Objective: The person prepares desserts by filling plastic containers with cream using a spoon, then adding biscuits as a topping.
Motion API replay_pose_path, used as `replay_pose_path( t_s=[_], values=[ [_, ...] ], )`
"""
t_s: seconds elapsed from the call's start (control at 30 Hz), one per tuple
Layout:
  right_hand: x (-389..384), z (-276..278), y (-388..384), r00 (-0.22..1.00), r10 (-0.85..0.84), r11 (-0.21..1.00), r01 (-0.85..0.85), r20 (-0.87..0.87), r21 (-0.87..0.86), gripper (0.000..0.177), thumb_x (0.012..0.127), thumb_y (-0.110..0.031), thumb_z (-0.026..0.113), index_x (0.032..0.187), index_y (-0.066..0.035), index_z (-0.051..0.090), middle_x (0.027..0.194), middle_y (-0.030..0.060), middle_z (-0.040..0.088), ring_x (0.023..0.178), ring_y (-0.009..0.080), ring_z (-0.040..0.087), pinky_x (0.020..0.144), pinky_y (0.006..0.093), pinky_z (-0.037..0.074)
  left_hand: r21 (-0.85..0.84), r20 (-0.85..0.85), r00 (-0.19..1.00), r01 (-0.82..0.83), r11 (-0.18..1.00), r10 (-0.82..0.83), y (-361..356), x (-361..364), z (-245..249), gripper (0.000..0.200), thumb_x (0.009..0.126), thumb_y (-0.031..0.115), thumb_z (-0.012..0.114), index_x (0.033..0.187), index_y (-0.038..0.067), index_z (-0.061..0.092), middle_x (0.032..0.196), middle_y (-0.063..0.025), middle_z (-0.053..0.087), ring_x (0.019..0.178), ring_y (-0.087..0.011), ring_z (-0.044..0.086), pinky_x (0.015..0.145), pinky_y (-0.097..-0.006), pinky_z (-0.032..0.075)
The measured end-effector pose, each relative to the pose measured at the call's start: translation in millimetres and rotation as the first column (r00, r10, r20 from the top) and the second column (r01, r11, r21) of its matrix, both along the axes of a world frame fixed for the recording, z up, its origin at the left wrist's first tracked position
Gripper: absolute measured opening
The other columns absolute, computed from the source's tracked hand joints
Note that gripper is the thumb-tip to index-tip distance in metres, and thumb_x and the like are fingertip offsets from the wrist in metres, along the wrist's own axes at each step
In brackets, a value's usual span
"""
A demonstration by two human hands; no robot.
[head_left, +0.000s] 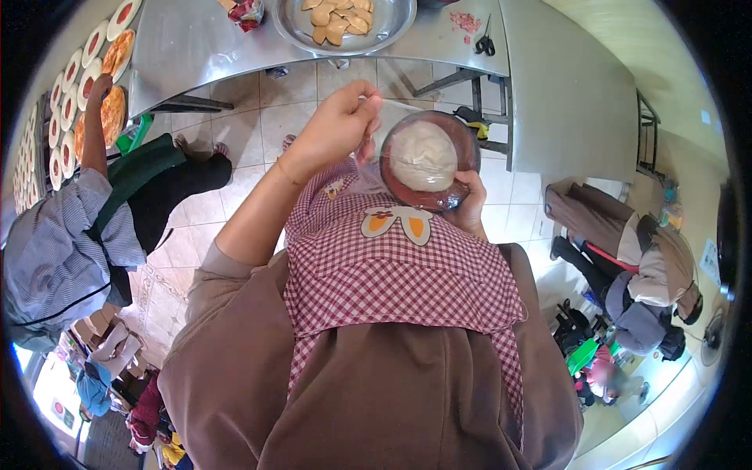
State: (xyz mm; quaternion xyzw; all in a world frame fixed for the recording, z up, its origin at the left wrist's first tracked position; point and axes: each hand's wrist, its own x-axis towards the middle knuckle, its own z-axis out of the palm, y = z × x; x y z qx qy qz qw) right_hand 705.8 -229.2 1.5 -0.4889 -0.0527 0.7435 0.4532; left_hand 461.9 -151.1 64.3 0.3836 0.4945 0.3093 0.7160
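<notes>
While the right hand grips the near right side of the bowl, with its visible fingers clamped on the rim, the left hand pinches the plastic film, fingertips together. The bowl is located in front of the checkered apron, near its upper edge in the view, and holds a round, pale dough ball beneath the film. Beyond it, the metal table carries a metal basin of light brown pieces; scissors lie near small pink bits. At left, a co-worker reaches toward topped, round items.
</notes>
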Motion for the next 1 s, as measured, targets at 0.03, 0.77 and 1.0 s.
replay_pose_path(
  t_s=[0.03,0.77,1.0],
  values=[
    [-2,-7,2,1.000,-0.026,1.000,0.026,-0.004,0.004,0.045,0.078,-0.022,0.047,0.112,0.007,0.054,0.106,0.0163,0.062,0.096,0.0268,0.060,0.088,0.0365,0.047,-0.029,0.084,0.996,0.010,1.000,-0.008,3,1,7,0.016,0.098,0.019,0.044,0.102,0.004,0.047,0.066,-0.0003,0.046,0.056,-0.0106,0.055,0.045,-0.0243,0.046],
    [-6,-46,17,0.950,0.112,0.992,-0.088,-0.292,0.095,0.032,0.078,-0.017,0.051,0.103,0.000,0.060,0.101,0.0143,0.065,0.091,0.0266,0.063,0.085,0.0377,0.051,0.542,-0.375,0.863,0.500,0.675,-0.338,100,27,10,0.068,0.088,0.059,0.046,0.137,0.013,0.039,0.131,-0.0137,0.048,0.109,-0.0240,0.054,0.091,-0.0355,0.048],
    [-16,-23,23,0.971,0.104,0.986,-0.073,-0.217,0.149,0.038,0.090,-0.034,0.052,0.112,-0.004,0.057,0.108,0.0102,0.063,0.099,0.0239,0.060,0.090,0.0365,0.048,-0.121,0.189,0.853,0.512,0.850,-0.487,27,-15,-44,0.077,0.084,0.051,0.058,0.141,0.007,0.031,0.133,-0.0145,0.045,0.119,-0.0250,0.049,0.079,-0.0380,0.055]
  ],
)
